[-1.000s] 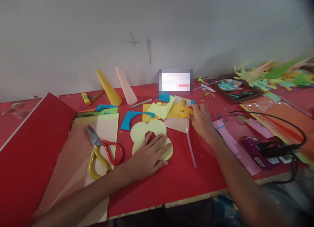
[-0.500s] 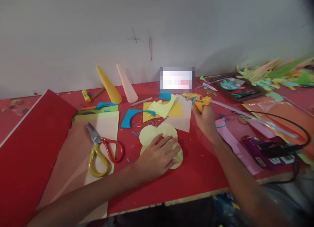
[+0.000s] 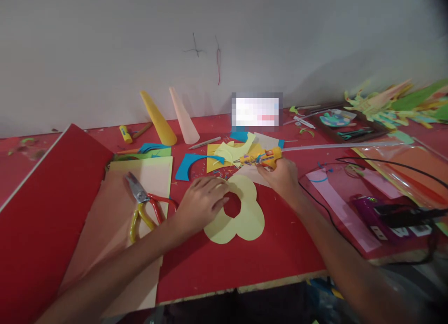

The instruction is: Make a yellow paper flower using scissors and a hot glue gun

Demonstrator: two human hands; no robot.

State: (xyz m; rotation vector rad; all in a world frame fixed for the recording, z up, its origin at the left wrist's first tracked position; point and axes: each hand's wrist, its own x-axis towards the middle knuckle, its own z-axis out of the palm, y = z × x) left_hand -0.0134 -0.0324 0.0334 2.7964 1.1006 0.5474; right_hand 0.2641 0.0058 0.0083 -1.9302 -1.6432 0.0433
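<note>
A pale yellow paper flower with a hole in its middle [image 3: 248, 219] lies flat on the red table [image 3: 280, 258]. My left hand [image 3: 201, 202] rests over its upper left petal, fingers stretched out, hiding that part. In my right hand [image 3: 285, 179] is a yellow hot glue gun [image 3: 269, 158], held above the paper scraps behind the flower, its nozzle pointing left. A glue stick [image 3: 322, 145] trails out of its back. Scissors [image 3: 140, 198] with one red and one yellow handle lie left of my left hand, partly covered by my forearm.
Yellow [image 3: 161, 123] and pale pink [image 3: 185, 121] paper cones stand by the wall. A blue paper offcut [image 3: 184, 167] lies behind my left hand. Pink sheets [image 3: 105, 212] are at left, a purple box [image 3: 374, 216] with a black cable at right, and a dark tray [image 3: 367, 128] behind.
My left hand has slid left from the flower's middle to its upper left, baring the hole. The glue gun in my right hand has moved left and nearer the flower.
</note>
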